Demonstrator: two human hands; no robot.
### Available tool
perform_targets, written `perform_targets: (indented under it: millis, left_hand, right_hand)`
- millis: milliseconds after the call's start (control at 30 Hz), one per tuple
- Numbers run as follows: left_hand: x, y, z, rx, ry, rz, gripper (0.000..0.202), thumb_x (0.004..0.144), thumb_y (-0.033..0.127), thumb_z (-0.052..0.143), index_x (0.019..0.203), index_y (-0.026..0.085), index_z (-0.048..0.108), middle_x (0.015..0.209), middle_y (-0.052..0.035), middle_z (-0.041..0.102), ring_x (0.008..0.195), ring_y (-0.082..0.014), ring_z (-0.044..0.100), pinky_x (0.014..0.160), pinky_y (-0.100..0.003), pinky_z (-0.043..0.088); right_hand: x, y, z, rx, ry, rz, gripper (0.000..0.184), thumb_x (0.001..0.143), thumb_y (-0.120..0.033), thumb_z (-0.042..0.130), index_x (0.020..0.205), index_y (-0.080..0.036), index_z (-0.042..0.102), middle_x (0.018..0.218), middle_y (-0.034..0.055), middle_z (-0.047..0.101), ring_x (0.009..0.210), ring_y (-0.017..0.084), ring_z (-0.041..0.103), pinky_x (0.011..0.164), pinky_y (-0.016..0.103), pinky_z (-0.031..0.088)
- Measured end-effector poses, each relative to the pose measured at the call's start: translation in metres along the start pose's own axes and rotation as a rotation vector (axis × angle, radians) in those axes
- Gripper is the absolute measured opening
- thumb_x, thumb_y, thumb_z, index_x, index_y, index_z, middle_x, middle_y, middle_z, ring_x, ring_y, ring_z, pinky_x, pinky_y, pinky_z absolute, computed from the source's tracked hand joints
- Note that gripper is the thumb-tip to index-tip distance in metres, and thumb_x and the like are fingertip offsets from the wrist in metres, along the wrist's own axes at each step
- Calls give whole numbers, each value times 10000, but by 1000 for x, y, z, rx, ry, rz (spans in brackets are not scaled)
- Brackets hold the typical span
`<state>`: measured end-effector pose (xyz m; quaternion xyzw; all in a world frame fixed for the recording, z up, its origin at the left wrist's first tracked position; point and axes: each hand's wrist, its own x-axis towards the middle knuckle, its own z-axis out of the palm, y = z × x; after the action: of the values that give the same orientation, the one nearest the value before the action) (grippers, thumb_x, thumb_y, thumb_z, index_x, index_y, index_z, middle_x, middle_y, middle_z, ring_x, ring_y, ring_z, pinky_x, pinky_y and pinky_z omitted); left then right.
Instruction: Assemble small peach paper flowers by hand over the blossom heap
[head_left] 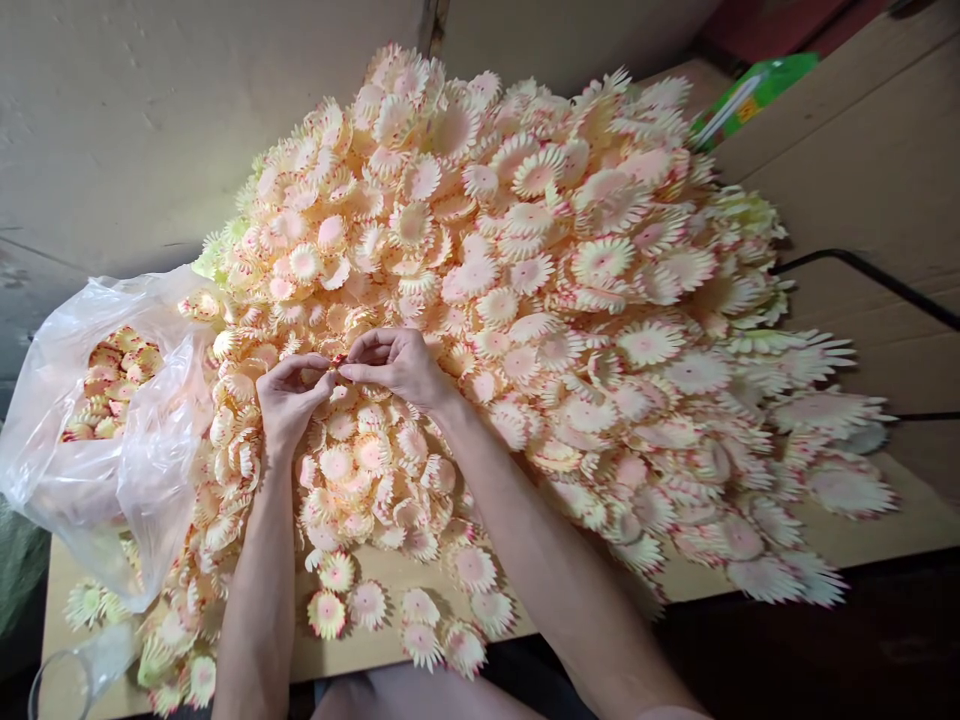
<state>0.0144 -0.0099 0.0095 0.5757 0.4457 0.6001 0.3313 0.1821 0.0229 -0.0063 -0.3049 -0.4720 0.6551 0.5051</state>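
Observation:
My left hand (292, 398) and my right hand (395, 368) meet over the near middle of a big heap of artificial flower petal layers (525, 275). Thumb and fingers of each hand pinch a small red-tipped flower piece (339, 361) between them; most of it is hidden by the fingertips. The layers in the heap are round and cream, with pale pink centres and fringed edges tipped in red. Several loose layers, among them a yellowish one (327, 613), lie on the table just in front of my forearms.
A clear plastic bag (161, 480) at the left holds several finished-looking curled flowers (124, 365). At the lower left lies a clear plastic cup (64, 680). Cardboard (862, 170) borders the right, with a black cable (892, 285) and a green packet (757, 100). The wooden table's edge (390, 655) is near me.

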Motion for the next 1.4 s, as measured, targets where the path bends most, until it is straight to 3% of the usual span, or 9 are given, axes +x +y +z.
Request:
perform_targets:
  millis: [767,1033,1267,1400]
  left_hand:
    - [0,-2,-2,10,-12,-21,170,654,213,856,796,173,771,825,-43,732,752,-106,663,701,-194,526]
    - [-1,-7,-5,0,5,-119,194,711,278,826,852,159,765,811,-45,713,672,-95,633,658,-196,542]
    - [-1,-9,-7,28,-54,-32,112,797,282,742,825,178,773,902,-64,722,850,-150,677,747,-234,559]
    - [-1,-5,-6,73,-84,-38,178,739,274,800,883,174,778,865,-63,730,727,-115,655,664,-198,530]
  right_hand:
    - [0,-1,0,4,0,20,347,536,-265,899,778,-124,692,762,36,715,668,107,670,638,200,557]
    - [0,2,-1,-14,-6,-29,310,586,-280,883,763,-123,682,744,34,711,658,101,663,639,196,542]
    - [0,1,-1,41,-15,-16,286,587,-261,872,744,-124,676,804,46,739,706,114,692,706,219,574]
    - [-1,-3,1,34,-4,-16,290,541,-209,882,721,-120,673,732,21,716,642,98,669,646,194,559]
